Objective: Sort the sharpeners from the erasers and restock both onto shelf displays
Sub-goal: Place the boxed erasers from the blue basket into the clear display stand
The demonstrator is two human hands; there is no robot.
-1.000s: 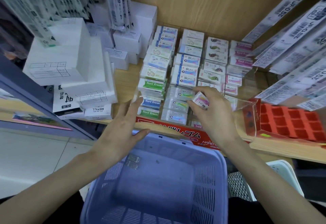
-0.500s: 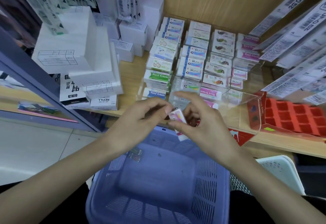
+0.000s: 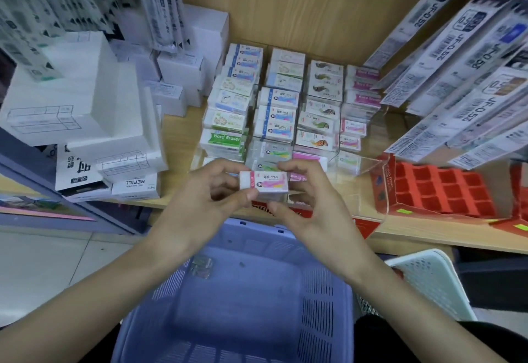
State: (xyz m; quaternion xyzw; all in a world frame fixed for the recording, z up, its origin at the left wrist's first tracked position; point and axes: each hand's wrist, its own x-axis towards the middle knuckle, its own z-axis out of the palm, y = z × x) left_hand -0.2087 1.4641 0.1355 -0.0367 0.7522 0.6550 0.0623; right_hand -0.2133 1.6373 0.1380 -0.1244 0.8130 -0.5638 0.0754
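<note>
While both hands pinch the small white pink-printed eraser [image 3: 263, 182] above the lilac plastic basket [image 3: 237, 299], left hand [image 3: 200, 205] and right hand [image 3: 308, 208] seem to be checking it; next, slot it among the stacked erasers [image 3: 274, 122] behind.

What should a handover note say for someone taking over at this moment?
Left hand and right hand: both pinch one pink-label eraser by its ends, in front of the display.
Display: rows mostly filled with erasers.
Blue basket: nearly empty. Small clear packets lie inside, contents unclear.
Left to do: set this eraser in the display, then deal with the packets. No sharpeners identifiable.
</note>
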